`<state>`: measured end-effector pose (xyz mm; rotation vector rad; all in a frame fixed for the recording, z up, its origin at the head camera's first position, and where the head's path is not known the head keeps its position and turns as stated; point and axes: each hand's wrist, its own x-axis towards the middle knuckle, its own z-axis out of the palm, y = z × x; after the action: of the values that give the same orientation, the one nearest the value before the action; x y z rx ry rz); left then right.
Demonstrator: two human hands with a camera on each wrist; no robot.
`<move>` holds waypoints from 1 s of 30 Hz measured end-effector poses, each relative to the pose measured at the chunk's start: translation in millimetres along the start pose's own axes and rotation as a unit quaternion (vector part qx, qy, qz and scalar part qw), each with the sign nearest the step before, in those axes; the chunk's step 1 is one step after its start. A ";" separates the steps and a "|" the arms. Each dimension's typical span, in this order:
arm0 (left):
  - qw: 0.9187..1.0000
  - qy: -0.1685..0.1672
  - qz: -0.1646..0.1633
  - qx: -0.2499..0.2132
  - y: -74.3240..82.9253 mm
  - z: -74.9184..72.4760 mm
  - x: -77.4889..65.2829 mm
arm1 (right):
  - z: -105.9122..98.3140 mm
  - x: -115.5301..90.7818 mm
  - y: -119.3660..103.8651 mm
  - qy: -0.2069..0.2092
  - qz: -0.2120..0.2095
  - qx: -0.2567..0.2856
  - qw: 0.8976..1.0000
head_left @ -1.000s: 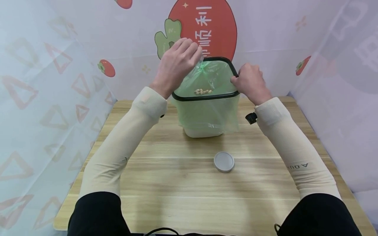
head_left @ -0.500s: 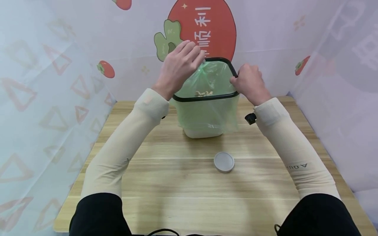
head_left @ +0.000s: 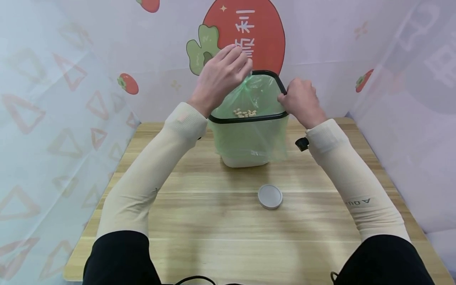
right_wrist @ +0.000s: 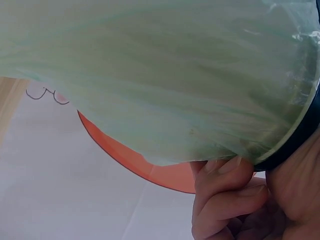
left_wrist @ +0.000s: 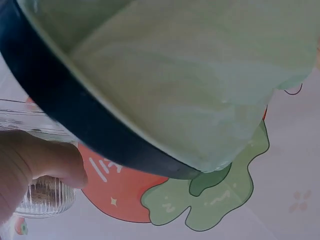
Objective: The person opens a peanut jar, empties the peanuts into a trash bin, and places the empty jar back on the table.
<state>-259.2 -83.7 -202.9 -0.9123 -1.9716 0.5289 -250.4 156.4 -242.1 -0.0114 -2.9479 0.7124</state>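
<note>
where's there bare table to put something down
Bare tabletop lies in front of the gray lid, and beside it toward the left sleeve and right sleeve. Crowded: the bag-lined bin, with the left hand near its rim and the right hand gripping it.

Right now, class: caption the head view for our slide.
Left fingers near a green-lined bin, right fingers gripping its rim; pale pieces inside, round lid in front.

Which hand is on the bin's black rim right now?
The right hand, gripping the black rim at the right side of the bin; the left hand instead holds a clear jar.
</note>
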 end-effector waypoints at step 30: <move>0.995 0.005 0.073 0.073 2.1 -8.2 13.2 | -1.5 0.9 -1.7 -0.003 -0.003 0.002 1.000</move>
<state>-256.0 -72.0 -192.9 -0.9686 -1.8407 0.7396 -251.2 155.6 -239.9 0.0005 -2.9501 0.7190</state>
